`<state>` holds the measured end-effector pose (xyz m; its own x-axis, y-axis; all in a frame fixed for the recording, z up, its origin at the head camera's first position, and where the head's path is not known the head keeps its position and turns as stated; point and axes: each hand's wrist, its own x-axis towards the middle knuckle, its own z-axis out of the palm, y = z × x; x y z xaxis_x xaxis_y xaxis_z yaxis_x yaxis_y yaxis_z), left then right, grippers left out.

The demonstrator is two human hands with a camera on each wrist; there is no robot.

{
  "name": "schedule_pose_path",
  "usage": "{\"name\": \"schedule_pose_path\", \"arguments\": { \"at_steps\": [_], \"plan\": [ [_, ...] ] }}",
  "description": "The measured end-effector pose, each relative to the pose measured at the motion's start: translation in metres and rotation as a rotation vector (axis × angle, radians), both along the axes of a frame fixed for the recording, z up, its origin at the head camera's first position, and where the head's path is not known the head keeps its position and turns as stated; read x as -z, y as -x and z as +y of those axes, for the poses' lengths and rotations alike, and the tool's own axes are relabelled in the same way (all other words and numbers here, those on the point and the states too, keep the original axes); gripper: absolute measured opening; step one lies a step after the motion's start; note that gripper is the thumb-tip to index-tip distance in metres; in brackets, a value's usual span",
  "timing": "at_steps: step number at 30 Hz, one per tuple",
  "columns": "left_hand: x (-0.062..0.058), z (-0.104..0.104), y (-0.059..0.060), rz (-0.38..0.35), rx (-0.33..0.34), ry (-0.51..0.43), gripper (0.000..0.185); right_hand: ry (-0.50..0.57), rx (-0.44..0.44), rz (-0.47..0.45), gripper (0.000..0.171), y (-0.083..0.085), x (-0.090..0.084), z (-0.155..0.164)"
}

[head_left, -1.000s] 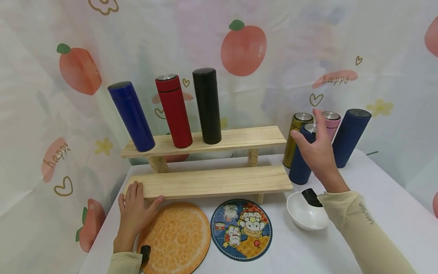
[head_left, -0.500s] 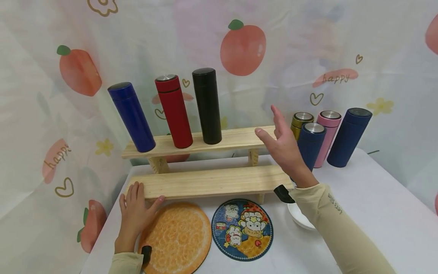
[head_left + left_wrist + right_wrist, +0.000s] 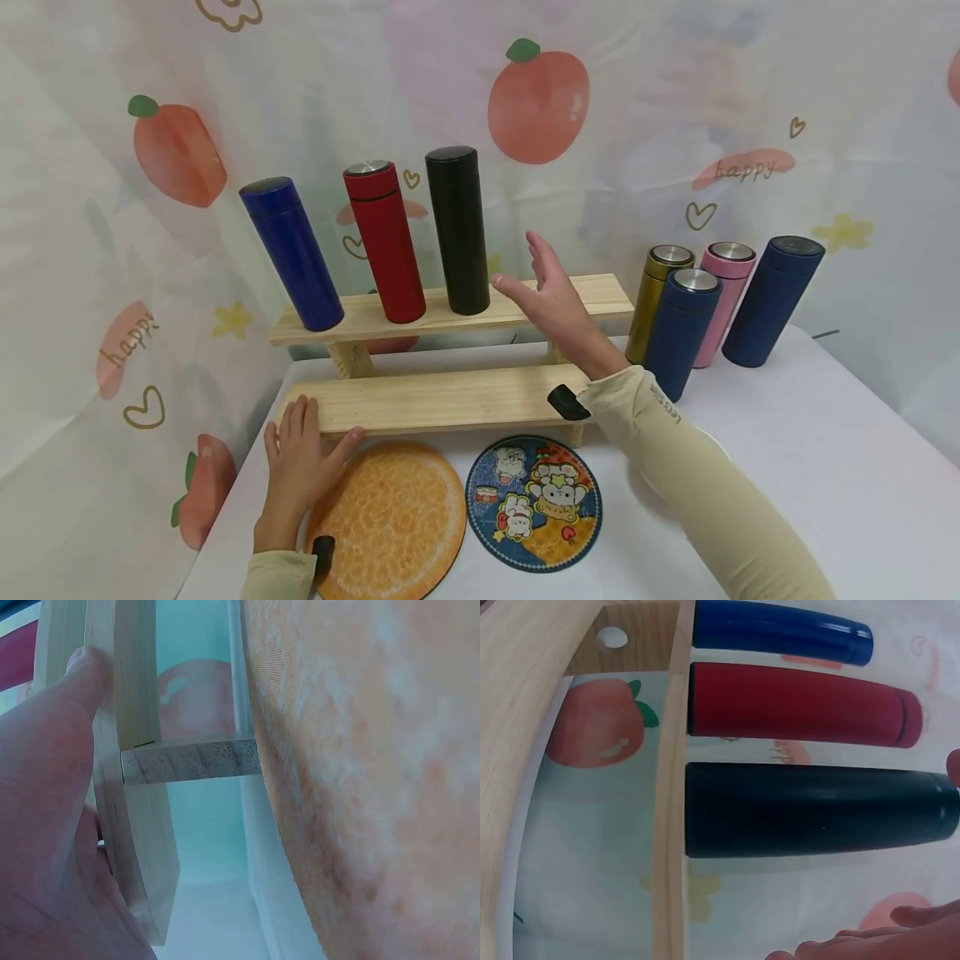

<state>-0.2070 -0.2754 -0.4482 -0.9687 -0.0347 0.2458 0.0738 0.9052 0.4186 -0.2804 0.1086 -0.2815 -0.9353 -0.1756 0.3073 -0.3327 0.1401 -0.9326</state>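
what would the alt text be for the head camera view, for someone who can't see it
A person's open right hand reaches toward a black flask standing beside a red flask and a blue flask on the upper step of a wooden shelf, while the left hand rests on the lower step. Four more flasks stand on the table at right.

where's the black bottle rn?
Head view: the black bottle stands upright on the upper wooden shelf, left of centre, just right of the red bottle. The open right hand is beside it, apart from it.

White table [image 3: 810,467], wooden shelf [image 3: 450,400], two mats [image 3: 390,521]
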Motion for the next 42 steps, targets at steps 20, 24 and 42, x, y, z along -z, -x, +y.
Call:
{"name": "schedule_pose_path", "arguments": {
  "at_steps": [20,24,42],
  "plan": [
    [-0.003,-0.001,0.001,0.004,-0.004,0.000,0.106,0.167,-0.104,-0.122,0.092,0.059,0.016,-0.048],
    [-0.001,-0.001,0.002,0.006,0.000,-0.002,0.106,0.225,-0.117,-0.119,0.082,0.065,0.019,-0.058],
    [0.000,-0.001,0.002,-0.012,-0.006,0.003,0.108,0.054,-0.010,-0.072,0.080,0.071,0.035,-0.059]
  ]
}}
